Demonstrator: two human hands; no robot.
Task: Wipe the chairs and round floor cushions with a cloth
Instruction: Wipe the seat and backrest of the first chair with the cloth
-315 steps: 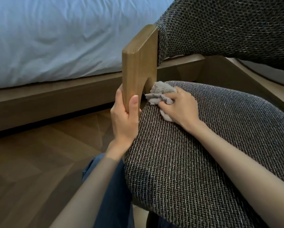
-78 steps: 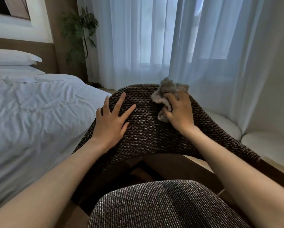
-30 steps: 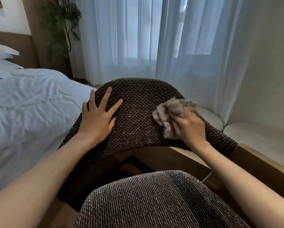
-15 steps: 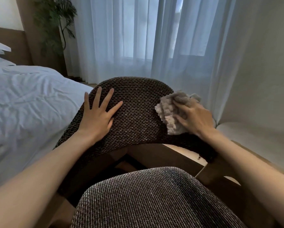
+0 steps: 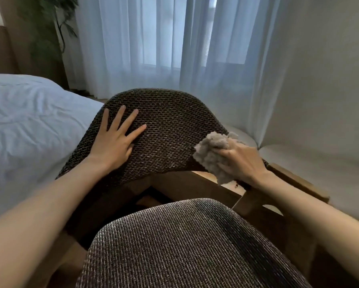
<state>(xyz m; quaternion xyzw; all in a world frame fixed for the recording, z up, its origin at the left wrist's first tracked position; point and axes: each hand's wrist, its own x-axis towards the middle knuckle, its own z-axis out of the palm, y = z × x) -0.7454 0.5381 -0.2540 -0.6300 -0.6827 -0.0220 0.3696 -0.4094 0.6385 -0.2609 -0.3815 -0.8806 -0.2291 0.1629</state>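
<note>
A chair with a dark woven backrest (image 5: 170,129) and a matching seat cushion (image 5: 187,246) on a wooden frame (image 5: 197,183) fills the middle of the view. My left hand (image 5: 116,140) lies flat on the left part of the backrest, fingers spread. My right hand (image 5: 241,161) grips a crumpled grey cloth (image 5: 212,152) and presses it against the backrest's lower right end, by the wooden armrest (image 5: 299,183). Two pale round floor cushions (image 5: 243,138) (image 5: 319,169) lie behind the chair on the right.
A bed with white linen (image 5: 29,125) stands close on the left. Sheer curtains (image 5: 153,44) hang behind the chair. A leafy plant (image 5: 56,28) stands in the far left corner. A pale wall (image 5: 330,69) closes the right side.
My right hand has slid the cloth from the top of the backrest down and right to its lower right end. My left hand stays flat on the backrest.
</note>
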